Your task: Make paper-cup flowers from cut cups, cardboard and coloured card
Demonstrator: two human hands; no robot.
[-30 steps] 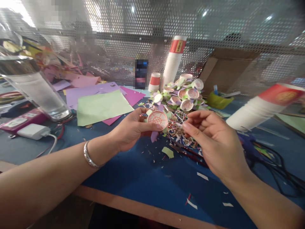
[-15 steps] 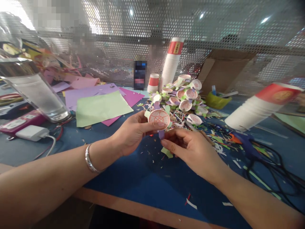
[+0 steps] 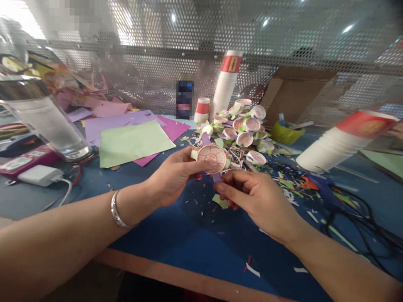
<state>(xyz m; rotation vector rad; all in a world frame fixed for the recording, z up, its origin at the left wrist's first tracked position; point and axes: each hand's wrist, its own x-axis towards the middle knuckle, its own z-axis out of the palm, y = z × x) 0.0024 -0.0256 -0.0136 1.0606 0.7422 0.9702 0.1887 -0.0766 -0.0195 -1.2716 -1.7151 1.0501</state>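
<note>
My left hand (image 3: 174,176) is closed on a paper turtle (image 3: 211,156), its thumb lying over the lower rim. The turtle has a round white cup-bottom shell with orange lines drawn on it, plus green and purple paper tabs around the edge. Thumb and fingers of my right hand (image 3: 242,191) pinch the purple tab (image 3: 217,177) at its lower side. Just behind lies a heap of similar paper turtles (image 3: 244,126). Under my hands a small green paper scrap (image 3: 220,201) rests on the blue table (image 3: 176,247).
Stacked paper cups (image 3: 225,84) stand at the back, and another cup stack (image 3: 343,138) leans at right. A glue gun (image 3: 327,188) with black cable, paper scraps and a yellow-green container (image 3: 286,133) are also right. Left are coloured sheets (image 3: 135,142), a glass of water (image 3: 56,121) and a power strip (image 3: 30,163).
The paper turtle has turned slightly in my left hand, its purple tabs shifting. My right hand has moved a little to the right and still pinches the lower tab.
</note>
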